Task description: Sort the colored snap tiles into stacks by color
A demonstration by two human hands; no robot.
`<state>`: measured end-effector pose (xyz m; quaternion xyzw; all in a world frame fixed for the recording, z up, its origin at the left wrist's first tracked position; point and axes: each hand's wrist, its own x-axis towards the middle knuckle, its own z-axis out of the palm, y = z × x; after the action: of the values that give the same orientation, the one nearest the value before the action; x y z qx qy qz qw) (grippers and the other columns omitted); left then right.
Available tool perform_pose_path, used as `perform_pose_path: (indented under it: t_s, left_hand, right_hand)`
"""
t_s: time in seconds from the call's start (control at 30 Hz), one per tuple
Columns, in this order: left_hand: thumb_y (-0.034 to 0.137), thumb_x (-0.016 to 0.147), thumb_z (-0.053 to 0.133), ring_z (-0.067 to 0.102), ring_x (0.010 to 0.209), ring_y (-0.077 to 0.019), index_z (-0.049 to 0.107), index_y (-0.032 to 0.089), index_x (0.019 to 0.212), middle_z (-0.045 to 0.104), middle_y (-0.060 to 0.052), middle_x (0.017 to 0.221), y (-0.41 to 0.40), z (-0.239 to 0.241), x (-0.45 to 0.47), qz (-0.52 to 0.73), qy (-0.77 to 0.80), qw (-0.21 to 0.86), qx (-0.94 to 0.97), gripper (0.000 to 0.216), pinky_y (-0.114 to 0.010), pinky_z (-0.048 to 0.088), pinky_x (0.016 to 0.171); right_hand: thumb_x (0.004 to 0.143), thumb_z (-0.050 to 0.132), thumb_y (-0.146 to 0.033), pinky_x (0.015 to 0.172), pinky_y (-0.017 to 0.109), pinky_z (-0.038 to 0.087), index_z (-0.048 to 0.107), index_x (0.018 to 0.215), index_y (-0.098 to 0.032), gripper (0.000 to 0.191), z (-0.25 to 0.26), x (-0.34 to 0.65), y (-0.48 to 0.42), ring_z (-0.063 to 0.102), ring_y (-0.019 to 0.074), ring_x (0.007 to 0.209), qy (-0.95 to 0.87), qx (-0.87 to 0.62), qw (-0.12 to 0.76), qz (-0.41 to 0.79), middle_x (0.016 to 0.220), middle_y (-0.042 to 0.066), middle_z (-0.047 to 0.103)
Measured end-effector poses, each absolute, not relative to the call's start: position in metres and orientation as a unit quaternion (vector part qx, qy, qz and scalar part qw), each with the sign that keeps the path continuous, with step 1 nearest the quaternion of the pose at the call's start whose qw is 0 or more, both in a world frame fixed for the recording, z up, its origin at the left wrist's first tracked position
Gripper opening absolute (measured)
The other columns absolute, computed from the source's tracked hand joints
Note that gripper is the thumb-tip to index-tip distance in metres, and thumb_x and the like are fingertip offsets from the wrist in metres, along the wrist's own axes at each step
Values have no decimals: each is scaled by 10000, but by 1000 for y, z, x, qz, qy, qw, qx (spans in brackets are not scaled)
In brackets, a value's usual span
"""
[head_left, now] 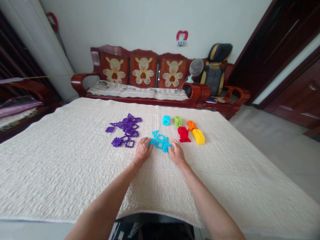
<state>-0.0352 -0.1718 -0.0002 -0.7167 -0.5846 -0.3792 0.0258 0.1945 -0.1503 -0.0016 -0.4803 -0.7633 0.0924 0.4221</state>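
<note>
Quilt (75, 166), half-open grip (143, 149) (177, 153) — touching blue pieces (160, 143)

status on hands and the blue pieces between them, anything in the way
Left hand, right hand flanking blue pieces. Pieces heaped on cloth. Nothing seen between hands and pieces.

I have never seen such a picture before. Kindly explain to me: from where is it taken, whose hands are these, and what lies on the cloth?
There is no machine here. The left hand and right hand are a person's own, both bare. The one picture comes from a camera on that person's head, looking forward and down. On the cream quilted cloth, purple pieces lie to the left. Beyond and to the right are small blue, green, red, orange and yellow shapes. Between the hands lie light-blue pieces; whether any is gripped, I cannot tell.
</note>
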Motion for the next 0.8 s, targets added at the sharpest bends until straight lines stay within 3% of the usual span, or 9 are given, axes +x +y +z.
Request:
perform_pose_path:
  t_s: [0.27,0.5,0.63,0.8]
  left_hand:
    - [299,958,386,602,1096,-220,584,166,1127,660,-131,1109,-169,2,-35,-462,-552,-7,-694,292,-390,473,1009]
    - [362,961,387,613,1093,-236,575,174,1147,662,-137,1129,-166,0,-37,-491,-558,-23,-669,324,-421,485,995]
    - [390,954,393,616,1082,-251,594,165,1110,666,-144,1113,-166,0,-38,-505,-577,-9,-642,340,-434,493,973]
    - [372,934,428,631,1044,-227,616,182,1064,673,-117,1090,-165,0,-39,-499,-575,-6,-648,298,-388,507,947]
  right_hand:
    - [858,386,-219,919,398,442,598,977,-158,250,-4,135,-124,586,232,985,-727,-564,380,94,974,125,662]
    - [825,430,-193,941,398,471,641,965,-208,253,11,122,-117,601,232,1059,-739,-525,407,110,1061,96,665]
    - [811,441,-218,868,357,527,679,995,-243,301,33,157,-107,649,204,959,-739,-499,436,121,1008,40,704]
    - [840,422,-202,977,436,480,694,1006,-180,319,39,190,-104,611,249,1076,-734,-512,442,64,1104,124,678]
